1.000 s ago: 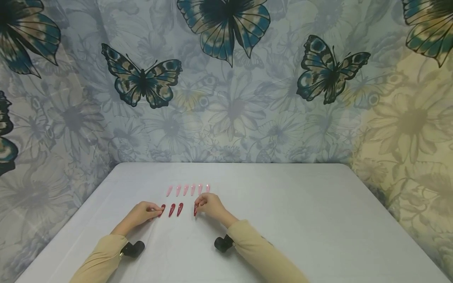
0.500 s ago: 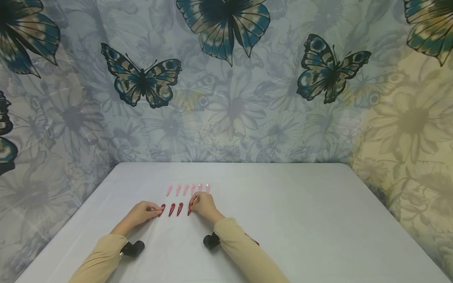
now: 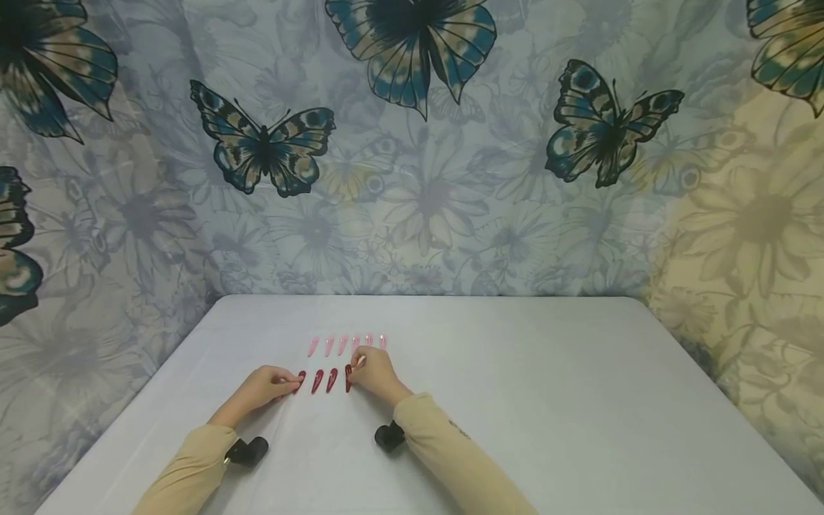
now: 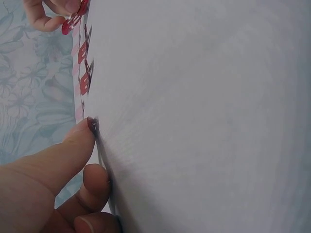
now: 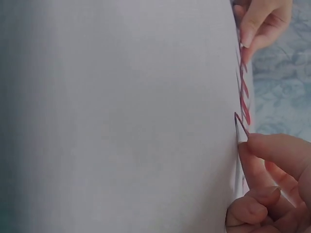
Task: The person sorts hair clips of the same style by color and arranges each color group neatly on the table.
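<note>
Red snap hair clips lie in a row on the white table. At its left end my left hand (image 3: 265, 385) holds the leftmost red hair clip (image 3: 300, 379) by fingertip and thumb; most of that clip is hidden by fingers in the left wrist view. Two more red clips (image 3: 317, 381) lie side by side between my hands, untouched. My right hand (image 3: 376, 373) pinches another red hair clip (image 3: 348, 379) at the right end of the row. In the right wrist view this clip (image 5: 241, 124) looks slightly spread, its tip toward the table.
Behind the red row, a row of several pink hair clips (image 3: 342, 345) lies on the white table (image 3: 547, 400); my right hand is close to its right end. A butterfly-patterned cloth (image 3: 438, 214) hangs behind the table. A black wrist camera (image 3: 389, 437) sits under the right sleeve.
My right hand has moved left with its red clip, closer to the other red clips, and the clip has turned more upright in view. My left hand has stayed at the leftmost clip.
</note>
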`<state>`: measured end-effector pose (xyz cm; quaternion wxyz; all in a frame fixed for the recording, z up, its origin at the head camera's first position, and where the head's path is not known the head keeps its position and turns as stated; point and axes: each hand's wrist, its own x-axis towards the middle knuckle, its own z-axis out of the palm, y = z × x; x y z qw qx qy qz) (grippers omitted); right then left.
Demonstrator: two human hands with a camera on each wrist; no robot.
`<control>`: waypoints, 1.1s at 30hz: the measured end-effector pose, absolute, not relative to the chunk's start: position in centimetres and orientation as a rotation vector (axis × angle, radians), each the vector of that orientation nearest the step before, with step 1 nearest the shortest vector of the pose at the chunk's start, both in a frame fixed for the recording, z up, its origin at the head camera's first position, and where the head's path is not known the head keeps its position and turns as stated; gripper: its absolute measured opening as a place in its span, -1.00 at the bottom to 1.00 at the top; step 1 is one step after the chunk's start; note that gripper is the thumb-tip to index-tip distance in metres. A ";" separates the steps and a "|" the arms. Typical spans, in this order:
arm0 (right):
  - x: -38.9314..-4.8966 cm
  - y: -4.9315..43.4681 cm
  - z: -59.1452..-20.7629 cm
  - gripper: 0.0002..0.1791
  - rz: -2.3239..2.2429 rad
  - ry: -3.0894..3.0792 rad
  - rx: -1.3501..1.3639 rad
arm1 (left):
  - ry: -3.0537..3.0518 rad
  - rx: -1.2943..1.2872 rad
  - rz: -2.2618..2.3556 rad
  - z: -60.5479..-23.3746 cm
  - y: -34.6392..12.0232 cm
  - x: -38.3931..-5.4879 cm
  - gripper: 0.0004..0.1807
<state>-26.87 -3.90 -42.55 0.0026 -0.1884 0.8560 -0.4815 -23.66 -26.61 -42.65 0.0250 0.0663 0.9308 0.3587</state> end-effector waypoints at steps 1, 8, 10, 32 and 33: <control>-26.9 -3.9 -42.6 -0.79 -1.514 2.684 -0.578 | 2.878 0.205 1.107 -42.7 -26.6 -23.7 -0.88; -26.6 -4.2 -42.6 -0.82 -1.505 2.704 -0.546 | 2.869 0.193 1.132 -43.0 -26.9 -23.8 -0.87; -26.5 -4.2 -42.6 -0.83 -1.496 2.725 -0.561 | 2.869 0.176 1.128 -43.0 -26.8 -23.8 -0.87; -27.0 -4.4 -42.7 -0.81 -1.370 2.777 -0.497 | 2.872 0.149 1.106 -42.7 -26.7 -23.7 -0.86; -27.0 -4.4 -42.7 -0.80 -1.375 2.768 -0.500 | 2.873 0.136 1.102 -42.8 -26.7 -23.7 -0.86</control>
